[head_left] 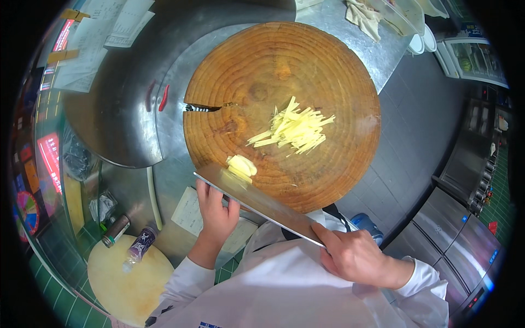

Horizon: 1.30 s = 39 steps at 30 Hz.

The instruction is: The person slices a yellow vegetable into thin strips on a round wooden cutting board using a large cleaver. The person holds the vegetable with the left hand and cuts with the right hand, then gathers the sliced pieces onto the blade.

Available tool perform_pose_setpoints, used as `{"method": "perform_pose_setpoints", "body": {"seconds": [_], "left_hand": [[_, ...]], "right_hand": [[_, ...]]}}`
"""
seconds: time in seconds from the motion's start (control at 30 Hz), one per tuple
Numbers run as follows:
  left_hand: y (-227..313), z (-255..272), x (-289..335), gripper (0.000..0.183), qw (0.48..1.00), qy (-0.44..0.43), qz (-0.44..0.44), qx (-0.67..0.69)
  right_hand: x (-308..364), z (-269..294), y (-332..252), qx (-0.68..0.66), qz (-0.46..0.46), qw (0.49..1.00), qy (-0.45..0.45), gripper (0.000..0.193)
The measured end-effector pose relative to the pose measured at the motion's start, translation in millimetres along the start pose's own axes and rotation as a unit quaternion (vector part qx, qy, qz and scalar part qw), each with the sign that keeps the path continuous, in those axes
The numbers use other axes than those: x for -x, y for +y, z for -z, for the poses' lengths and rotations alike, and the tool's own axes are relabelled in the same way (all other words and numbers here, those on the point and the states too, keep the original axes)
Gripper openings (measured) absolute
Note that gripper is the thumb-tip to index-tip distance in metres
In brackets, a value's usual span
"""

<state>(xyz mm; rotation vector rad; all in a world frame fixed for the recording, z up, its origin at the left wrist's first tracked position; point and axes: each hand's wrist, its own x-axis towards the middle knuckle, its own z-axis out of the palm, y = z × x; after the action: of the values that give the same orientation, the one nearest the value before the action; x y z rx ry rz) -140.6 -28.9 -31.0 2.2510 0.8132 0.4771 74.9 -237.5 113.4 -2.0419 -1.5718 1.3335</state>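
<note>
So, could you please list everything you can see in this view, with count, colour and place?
chopping block: one, round, brown wood, centre of the steel counter.
pale strips: one pile, yellow-white, middle of the block.
pale slices: a small stack, yellow-white, on the block by the blade's tip.
cleaver: one, steel, across the block's near edge.
metal bowl: one, large, grey, left of the block.
red chillies: two, on the bowl's rim.
cloth: one, beige, top of the counter.
bottle: one, lying on a round pale board, lower left.
left hand: flat against the blade's side.
right hand: gripping the cleaver's handle end.
</note>
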Motion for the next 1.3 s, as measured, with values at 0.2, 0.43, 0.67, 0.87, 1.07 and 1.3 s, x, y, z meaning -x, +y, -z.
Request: {"method": "perform_pose_setpoints", "body": {"seconds": [0.2, 0.43, 0.67, 0.87, 1.07, 1.3], "left_hand": [[-3.0, 2.1, 5.8, 0.046, 0.998, -0.033, 0.039, 0.022], [-4.2, -4.3, 8.9, 0.036, 0.996, 0.008, 0.056, 0.062], [-18.9, -2.8, 19.5, 0.044, 0.999, -0.047, 0.018, -0.016], [-18.5, -2.8, 19.1, 0.045, 0.999, -0.048, 0.017, -0.018], [-10.4, -1.6, 7.1, 0.045, 1.000, -0.022, -0.010, -0.017], [-5.0, 0.6, 4.8, 0.043, 1.000, -0.019, 0.008, -0.005]], "right_hand": [[-38.8, -14.1, 1.5, -0.004, 0.015, 0.999, 0.051, 0.050], [-55.0, -28.3, 10.4, -0.005, 0.032, 0.994, 0.105, 0.054], [-11.7, -8.0, -7.1, 0.008, 0.026, 0.998, 0.057, 0.061], [18.9, -3.4, -6.2, 0.010, 0.009, 0.999, 0.032, 0.063], [21.5, -2.8, -5.2, 0.004, -0.010, 1.000, 0.020, 0.061], [5.9, -0.4, -3.5, -0.002, -0.006, 1.000, 0.019, 0.055]]}}
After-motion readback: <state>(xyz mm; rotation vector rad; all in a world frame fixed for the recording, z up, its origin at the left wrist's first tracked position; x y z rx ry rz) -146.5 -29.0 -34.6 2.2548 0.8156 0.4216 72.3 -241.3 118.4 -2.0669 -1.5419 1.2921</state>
